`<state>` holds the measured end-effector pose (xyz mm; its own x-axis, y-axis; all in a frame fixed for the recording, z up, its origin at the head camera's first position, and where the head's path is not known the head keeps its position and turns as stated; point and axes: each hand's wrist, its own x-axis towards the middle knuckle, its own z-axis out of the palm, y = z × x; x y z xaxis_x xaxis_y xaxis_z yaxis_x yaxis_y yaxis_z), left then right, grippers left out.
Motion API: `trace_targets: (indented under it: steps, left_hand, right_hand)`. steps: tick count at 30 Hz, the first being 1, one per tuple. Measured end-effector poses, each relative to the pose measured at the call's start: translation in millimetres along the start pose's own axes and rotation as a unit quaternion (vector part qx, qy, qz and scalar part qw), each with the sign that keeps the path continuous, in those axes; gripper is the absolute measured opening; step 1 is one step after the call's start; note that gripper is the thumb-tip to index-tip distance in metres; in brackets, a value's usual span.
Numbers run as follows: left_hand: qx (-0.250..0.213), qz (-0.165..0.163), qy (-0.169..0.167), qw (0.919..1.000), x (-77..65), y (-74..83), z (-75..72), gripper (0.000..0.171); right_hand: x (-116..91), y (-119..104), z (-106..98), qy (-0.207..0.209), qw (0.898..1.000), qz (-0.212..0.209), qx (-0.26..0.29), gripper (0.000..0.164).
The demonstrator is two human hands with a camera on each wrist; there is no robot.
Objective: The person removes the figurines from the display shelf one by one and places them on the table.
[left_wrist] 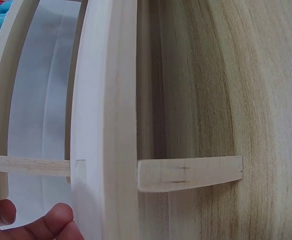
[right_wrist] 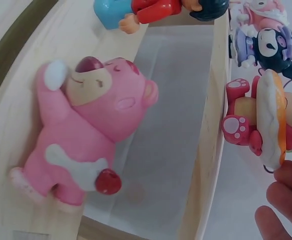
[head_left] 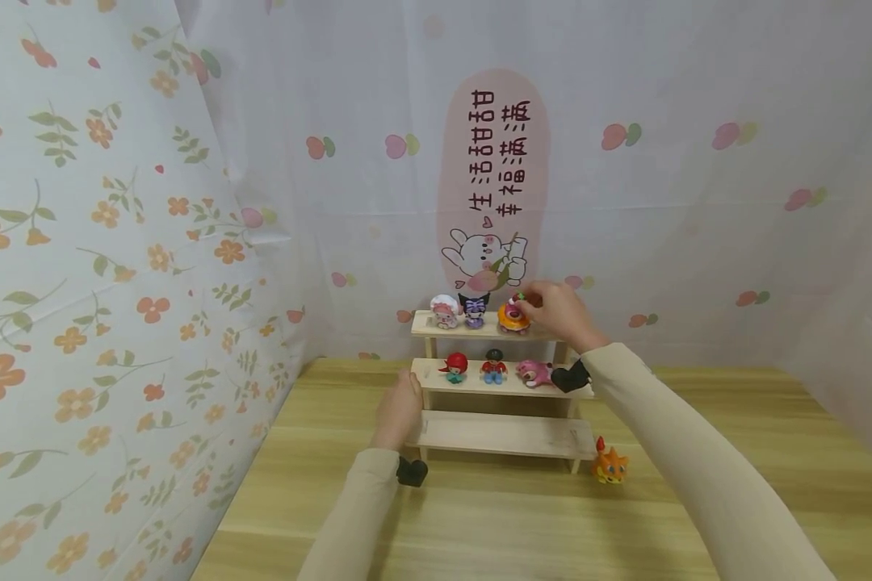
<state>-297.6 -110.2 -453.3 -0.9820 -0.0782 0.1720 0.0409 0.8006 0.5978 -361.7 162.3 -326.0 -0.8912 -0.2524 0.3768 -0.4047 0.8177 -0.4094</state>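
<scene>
The right hand [head_left: 561, 308] pinches the ringed bear [head_left: 513, 316] by the top of its head, thumb and fingers close together; the bear sits on the top step of the stand [head_left: 494, 433], at its right part. The bear is glossy and deep pink, with round pale pads on its soles and a thick, puffy white-and-orange ring about its middle. The left hand [head_left: 398, 410] grips the left end of the middle step, its fingertips curled at the end of the board. The stand is of pale, smooth wood, with three flat boards, squared edges and a slim, faintly marked leg [left_wrist: 191, 172] that tapers. Left of the ringed bear on the top step are a horned purple doll [head_left: 475, 310] and a pink doll [head_left: 446, 311] in a rounded white cap. The middle step bears a red-haired doll [head_left: 455, 367], a blocky man [head_left: 493, 367] with a shiny black cap, and, at the right, a lying bear [right_wrist: 93, 127], satiny pink with rounded limbs and a cream muzzle. A squat orange toy [head_left: 611, 466] with a pointed red tip stands on the streaky wood-grain table [head_left: 334, 420], just beside the stand's lower right end. Creased, thin-looking cloth [head_left: 668, 161] printed with fruit hangs behind.
</scene>
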Motion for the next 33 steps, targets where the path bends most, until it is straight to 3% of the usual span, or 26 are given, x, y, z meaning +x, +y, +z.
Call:
trace_targets:
  steps: [7,12,23,33]
  left_hand:
    - [-0.004,-0.005,-0.007,1.0000,-4.0,-0.6,-2.6,0.030]
    - [-0.005,-0.011,-0.013,0.9998,-6.1,-2.6,-3.4,0.032]
    - [-0.010,-0.012,-0.016,0.9998,-4.8,0.4,-6.9,0.033]
    - [-0.005,-0.016,-0.023,0.9996,-2.8,3.5,-5.3,0.034]
  right_hand:
    - [-12,-2,-1,0.004,1.000,0.004,0.009,0.020]
    - [-20,-1,-5,0.021,1.000,-0.017,0.006,0.018]
    - [-38,13,-18,0.024,0.999,0.002,0.020,0.019]
    - [-57,29,-24,0.056,0.998,-0.005,0.022,0.016]
